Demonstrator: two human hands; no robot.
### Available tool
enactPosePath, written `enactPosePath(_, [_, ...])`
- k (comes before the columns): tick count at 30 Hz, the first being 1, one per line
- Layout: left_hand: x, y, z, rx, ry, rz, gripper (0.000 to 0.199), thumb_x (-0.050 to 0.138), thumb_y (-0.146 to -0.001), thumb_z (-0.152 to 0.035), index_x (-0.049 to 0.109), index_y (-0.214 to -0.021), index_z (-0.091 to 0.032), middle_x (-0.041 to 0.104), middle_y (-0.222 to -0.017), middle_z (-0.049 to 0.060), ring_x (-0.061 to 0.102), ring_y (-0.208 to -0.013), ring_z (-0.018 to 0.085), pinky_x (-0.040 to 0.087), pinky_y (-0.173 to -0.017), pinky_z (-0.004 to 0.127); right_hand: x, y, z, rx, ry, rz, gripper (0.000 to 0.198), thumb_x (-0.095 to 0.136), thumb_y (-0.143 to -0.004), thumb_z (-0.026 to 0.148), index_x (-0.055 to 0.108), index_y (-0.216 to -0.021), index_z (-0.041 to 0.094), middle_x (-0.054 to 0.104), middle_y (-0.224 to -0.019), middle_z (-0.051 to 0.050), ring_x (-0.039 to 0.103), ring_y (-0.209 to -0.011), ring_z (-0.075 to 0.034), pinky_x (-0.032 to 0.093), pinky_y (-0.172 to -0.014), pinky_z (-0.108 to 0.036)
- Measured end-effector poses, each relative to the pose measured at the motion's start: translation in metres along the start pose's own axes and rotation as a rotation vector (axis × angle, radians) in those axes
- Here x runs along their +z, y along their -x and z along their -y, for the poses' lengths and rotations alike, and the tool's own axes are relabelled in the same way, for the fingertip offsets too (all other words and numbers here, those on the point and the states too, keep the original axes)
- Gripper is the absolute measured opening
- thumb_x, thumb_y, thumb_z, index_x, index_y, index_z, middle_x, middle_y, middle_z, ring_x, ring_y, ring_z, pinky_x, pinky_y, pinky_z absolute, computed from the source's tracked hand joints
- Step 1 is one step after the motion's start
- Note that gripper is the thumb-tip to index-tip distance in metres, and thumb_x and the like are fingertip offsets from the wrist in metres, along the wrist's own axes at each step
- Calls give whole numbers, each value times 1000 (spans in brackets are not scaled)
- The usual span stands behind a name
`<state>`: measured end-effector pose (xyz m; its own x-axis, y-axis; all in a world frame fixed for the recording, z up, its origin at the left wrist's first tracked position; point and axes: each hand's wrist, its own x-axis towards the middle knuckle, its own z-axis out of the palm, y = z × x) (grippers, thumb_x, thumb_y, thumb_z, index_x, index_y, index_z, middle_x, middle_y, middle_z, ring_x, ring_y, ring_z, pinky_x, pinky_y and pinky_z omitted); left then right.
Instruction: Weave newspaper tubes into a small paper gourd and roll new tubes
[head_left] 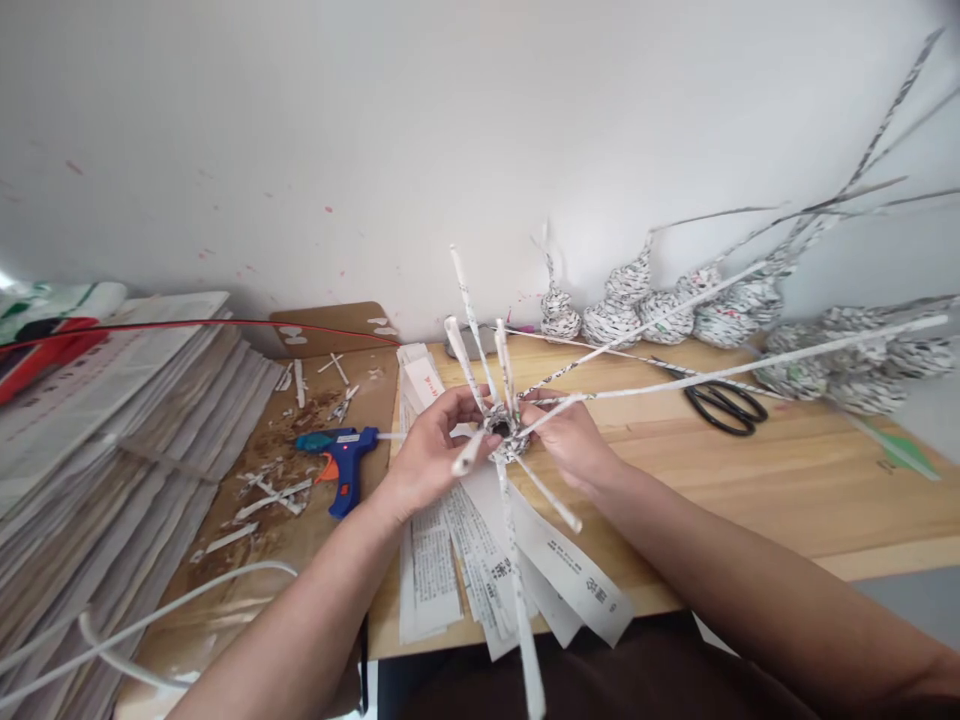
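Note:
Between my hands is a small round woven paper piece (510, 447), with a dark hole in its middle and several rolled newspaper sticks fanning out from it. My left hand (435, 445) grips its left side, thumb near the hole. My right hand (568, 438) is closed at its right side, where a long rolled paper stick (675, 383) runs off to the right; its fingertips are partly hidden behind the sticks. Under the piece, cut newspaper strips (431, 570) lie fanned on the wooden table (660, 480).
A blue glue gun (351, 470) lies left among paper scraps (274, 497). Stacked newspapers (150, 420) stand at the far left, near a white cable (187, 595). Black-handled scissors (726, 405) lie right. Woven gourd-shaped pieces (626, 300) line the wall, with long sticks jutting out.

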<state>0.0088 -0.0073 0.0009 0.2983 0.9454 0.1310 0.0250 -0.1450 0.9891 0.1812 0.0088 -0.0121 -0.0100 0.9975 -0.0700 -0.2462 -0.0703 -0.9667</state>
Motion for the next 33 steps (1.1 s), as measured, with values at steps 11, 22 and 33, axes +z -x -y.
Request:
enactPosePath(11, [20,2,7,-1,-263,-363,28,73,-74,-32,66,-96,-16,70,-86,5,65,-73,17,51,-61,25,3,7,-4,-32,56,-3,25,81,-61,37,66,-66,18,67,-63,-1,61,-63,-17,48,-65,-32])
enactPosePath(22, [16,-3,16,5,-194,-426,14,65,-80,-29,60,-73,-19,65,-71,0,60,-68,15,46,-66,26,5,4,-13,-51,-69,-44,21,85,-56,27,69,-65,17,68,-67,-2,62,-70,-18,48,-71,-32])
enactPosePath(33, [13,-7,15,-20,-57,-462,23,74,-69,-36,61,-70,-17,66,-66,2,62,-66,18,49,-62,28,3,4,-10,-84,-35,13,15,81,-63,30,72,-68,18,70,-71,-3,62,-72,-19,48,-73,-34])
